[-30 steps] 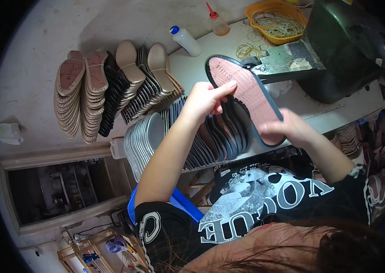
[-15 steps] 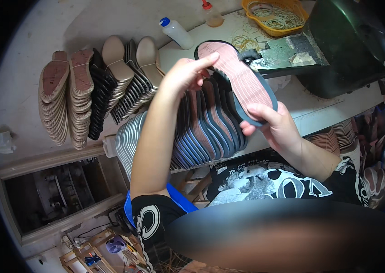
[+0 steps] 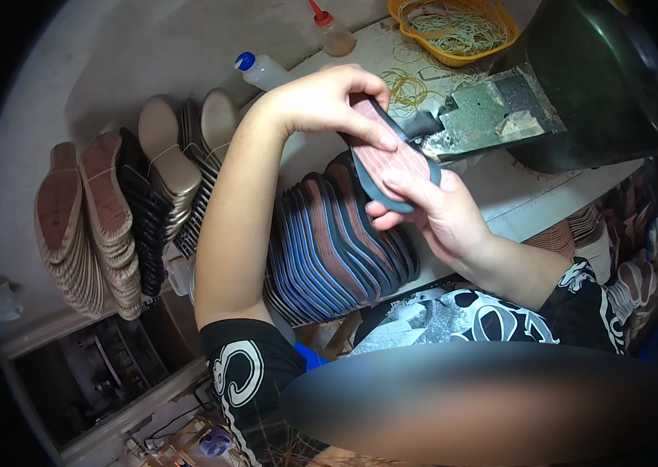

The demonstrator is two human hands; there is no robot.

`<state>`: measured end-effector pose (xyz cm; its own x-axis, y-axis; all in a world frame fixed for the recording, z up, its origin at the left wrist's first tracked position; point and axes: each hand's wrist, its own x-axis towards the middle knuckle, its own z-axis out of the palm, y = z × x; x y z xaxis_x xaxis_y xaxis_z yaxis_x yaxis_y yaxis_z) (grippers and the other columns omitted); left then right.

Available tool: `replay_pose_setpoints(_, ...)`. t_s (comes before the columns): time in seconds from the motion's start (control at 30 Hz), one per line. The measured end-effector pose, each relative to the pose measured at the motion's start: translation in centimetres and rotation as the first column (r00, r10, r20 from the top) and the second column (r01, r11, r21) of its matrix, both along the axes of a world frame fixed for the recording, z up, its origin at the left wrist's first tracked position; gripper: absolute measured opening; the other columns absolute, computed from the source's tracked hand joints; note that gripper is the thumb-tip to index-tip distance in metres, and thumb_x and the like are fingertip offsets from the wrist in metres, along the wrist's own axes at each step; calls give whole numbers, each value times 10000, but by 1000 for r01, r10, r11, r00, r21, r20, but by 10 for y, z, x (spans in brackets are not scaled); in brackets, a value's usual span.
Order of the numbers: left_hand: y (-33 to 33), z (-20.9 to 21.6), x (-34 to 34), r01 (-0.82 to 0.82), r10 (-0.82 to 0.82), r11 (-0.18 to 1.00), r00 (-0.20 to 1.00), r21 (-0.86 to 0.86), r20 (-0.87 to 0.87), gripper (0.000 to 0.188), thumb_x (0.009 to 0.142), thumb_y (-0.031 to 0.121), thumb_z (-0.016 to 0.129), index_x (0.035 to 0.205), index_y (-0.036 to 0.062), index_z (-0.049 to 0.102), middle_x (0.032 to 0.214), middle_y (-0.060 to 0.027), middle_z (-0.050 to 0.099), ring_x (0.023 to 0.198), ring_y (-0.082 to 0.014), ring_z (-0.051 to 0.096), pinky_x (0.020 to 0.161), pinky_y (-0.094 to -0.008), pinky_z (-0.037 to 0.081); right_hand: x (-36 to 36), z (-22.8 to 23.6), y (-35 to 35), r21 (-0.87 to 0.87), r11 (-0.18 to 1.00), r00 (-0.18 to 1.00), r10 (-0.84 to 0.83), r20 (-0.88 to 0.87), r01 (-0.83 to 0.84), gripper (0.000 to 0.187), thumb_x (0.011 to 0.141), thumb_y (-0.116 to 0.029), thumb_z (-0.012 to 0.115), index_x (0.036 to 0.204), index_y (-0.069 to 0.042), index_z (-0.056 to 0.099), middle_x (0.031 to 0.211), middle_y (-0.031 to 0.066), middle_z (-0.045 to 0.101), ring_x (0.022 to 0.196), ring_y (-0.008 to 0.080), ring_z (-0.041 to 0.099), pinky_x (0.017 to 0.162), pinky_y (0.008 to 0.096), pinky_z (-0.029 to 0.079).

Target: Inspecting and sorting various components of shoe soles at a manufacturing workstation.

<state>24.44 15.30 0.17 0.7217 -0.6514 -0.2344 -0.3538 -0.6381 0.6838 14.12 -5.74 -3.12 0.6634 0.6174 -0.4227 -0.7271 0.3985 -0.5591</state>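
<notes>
A shoe sole with a pink face and a dark grey rim is between my two hands. My left hand grips its far end, fingers curled over the edge and thumb lying on the pink face. At the near end, my right hand pinches the sole with the thumb on top and fingers below. The sole's right edge lies close to the dark tip of a green machine; whether they touch I cannot tell. Beneath my hands stands a row of similar soles on edge.
Several bundled insole stacks lean at the left. A blue-capped bottle, a red-tipped bottle and a yellow basket of rubber bands stand at the back. Loose bands lie on the white table.
My left hand has shifted further round the sole's far end, its thumb sliding down the pink face. The sole has moved slightly left and nearer the row. The whole view has shifted too.
</notes>
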Motion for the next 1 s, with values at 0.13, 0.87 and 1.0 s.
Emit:
replay_pose_setpoints(0.13,-2,4,5,-120,121,992,915,27,-384,415,683,309,840,821,42,554,689,44,535,640,-40,479,554,-227,417,4,10,0,61,998,999,27,-19,-26,355,915,-168,606,1170,70,545,1008,134,638,885,202,665,818,317,560)
replay_pose_setpoints(0.87,-7,26,-75,-393,420,906,880,158,-222,306,905,304,616,845,9,560,678,-8,512,645,-83,447,573,-268,405,21,4,-14,-6,984,978,176,116,-177,406,995,-263,459,1181,83,557,1110,169,638,939,229,669,864,301,543)
replay_pose_setpoints(1.0,-12,24,-89,-440,471,880,855,180,-217,323,914,307,603,821,2,554,665,0,505,639,-72,440,561,-265,401,25,15,-15,-58,970,958,243,151,-237,402,988,-255,475,1138,108,559,1073,170,644,956,219,661,830,295,562)
